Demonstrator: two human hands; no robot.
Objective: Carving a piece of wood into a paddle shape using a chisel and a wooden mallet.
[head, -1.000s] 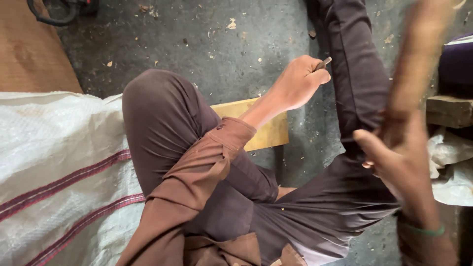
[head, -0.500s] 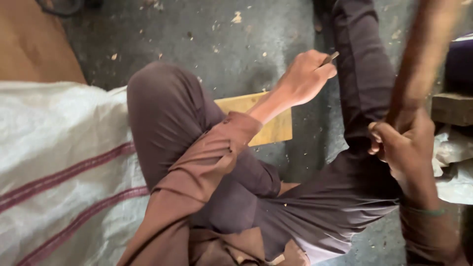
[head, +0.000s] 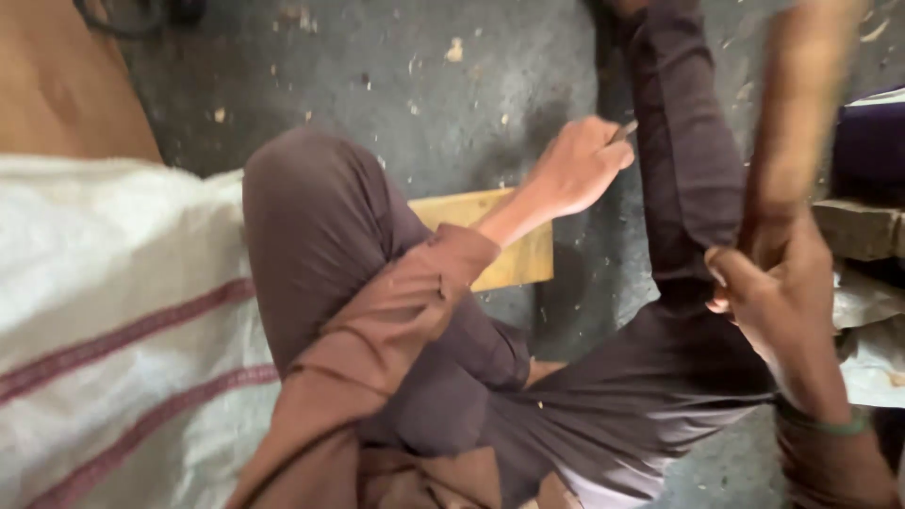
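Note:
I sit on a grey floor with my knees bent, in brown trousers. My left hand (head: 577,170) is closed around a small dark tool whose tip (head: 624,130) sticks out past my fingers, above a yellow wooden board (head: 509,247) that lies on the floor under my forearm. My right hand (head: 771,287) grips a long brown wooden piece (head: 797,123) that rises blurred toward the top right. A green band circles my right wrist.
A white woven sack (head: 113,320) with dark red stripes covers the left side. A brown wooden panel (head: 66,85) lies at the top left. A dark purple object (head: 872,141) and a grey block (head: 863,226) sit at the right edge. Wood chips dot the floor.
My right hand has closed lower on the wooden piece and drawn in toward my leg. My left hand with the small tool has stayed over the yellow board.

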